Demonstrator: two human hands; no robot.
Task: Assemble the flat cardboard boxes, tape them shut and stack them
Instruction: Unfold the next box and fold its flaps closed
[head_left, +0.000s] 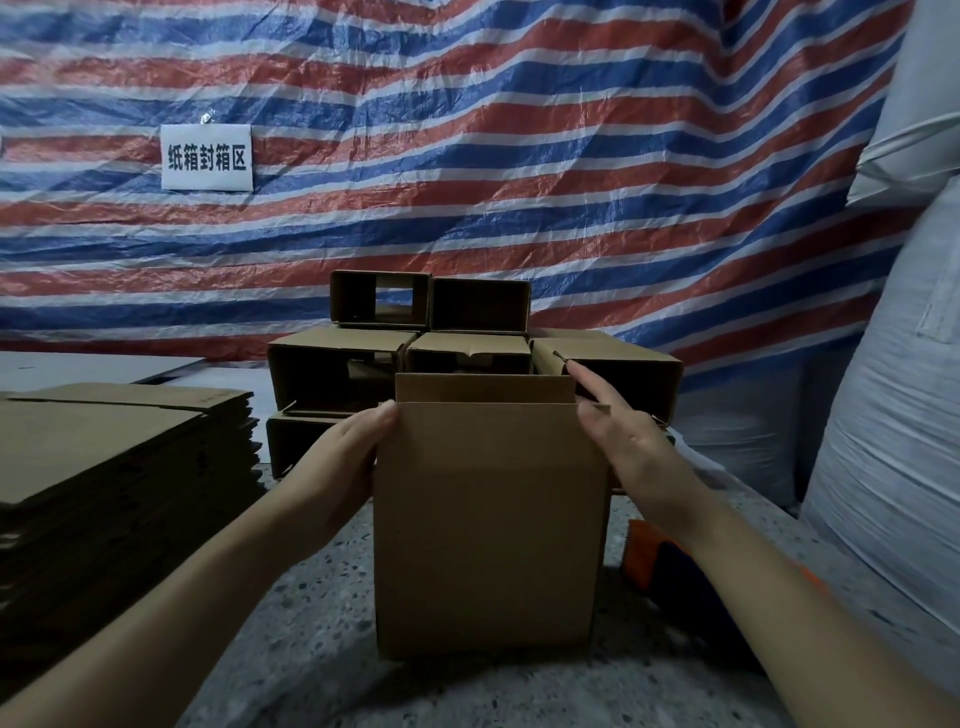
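Steadying erected box (488, 519) on bench (311, 649): left grip (343, 457) clasping one side, right grip (623, 441) spread flat against other. Top unsealed. Behind, stacked boxes (337, 374); many flat cartons (119, 457) remaining.

Upright box (491, 519), left hand (345, 457) gripping its side, right hand (626, 441) touching opposite

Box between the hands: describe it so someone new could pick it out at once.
Before the striped tarp, a stack of boxes sits on the speckled surface. Nearer stands the box, between left hand and right hand. Unlike those, lying sideways, it stands upright, flap raised.
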